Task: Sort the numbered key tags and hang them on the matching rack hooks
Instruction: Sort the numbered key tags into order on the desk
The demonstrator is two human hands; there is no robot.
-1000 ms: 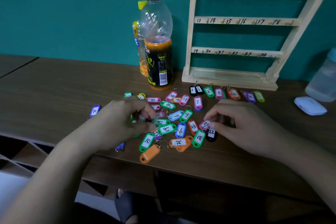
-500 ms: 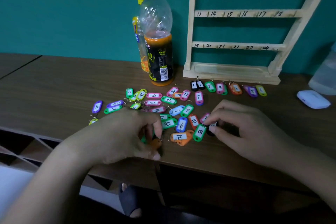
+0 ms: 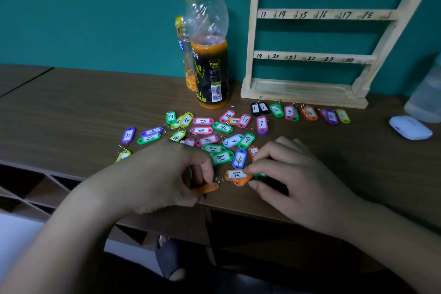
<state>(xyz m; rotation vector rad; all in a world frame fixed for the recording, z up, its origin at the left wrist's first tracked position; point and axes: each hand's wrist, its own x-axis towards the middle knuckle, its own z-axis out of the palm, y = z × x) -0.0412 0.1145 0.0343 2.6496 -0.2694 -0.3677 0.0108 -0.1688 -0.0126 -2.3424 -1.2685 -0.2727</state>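
Observation:
Several coloured numbered key tags (image 3: pixel 222 141) lie scattered on the brown table (image 3: pixel 71 112). A sorted row of tags (image 3: pixel 290 111) numbered from 1 upward lies before the wooden rack (image 3: pixel 310 89), whose numbered hook bars show 13 to 24. My left hand (image 3: pixel 167 174) pinches a blank-side orange tag (image 3: pixel 207 188) near the table's front edge. My right hand (image 3: pixel 293 174) pinches the orange tag marked 21 (image 3: pixel 238 177) between thumb and forefinger. A green and a black tag are partly hidden under my right hand.
A half-full orange drink bottle (image 3: pixel 211 55) stands left of the rack, a yellow bottle behind it. A white earbud case (image 3: pixel 410 127) and a translucent container (image 3: pixel 427 93) sit at the right. A sandalled foot (image 3: pixel 170 258) shows under the table edge.
My left hand moved toward the front edge and took the blank orange tag. My right hand shifted left onto the orange 21 tag. The camera tilted down.

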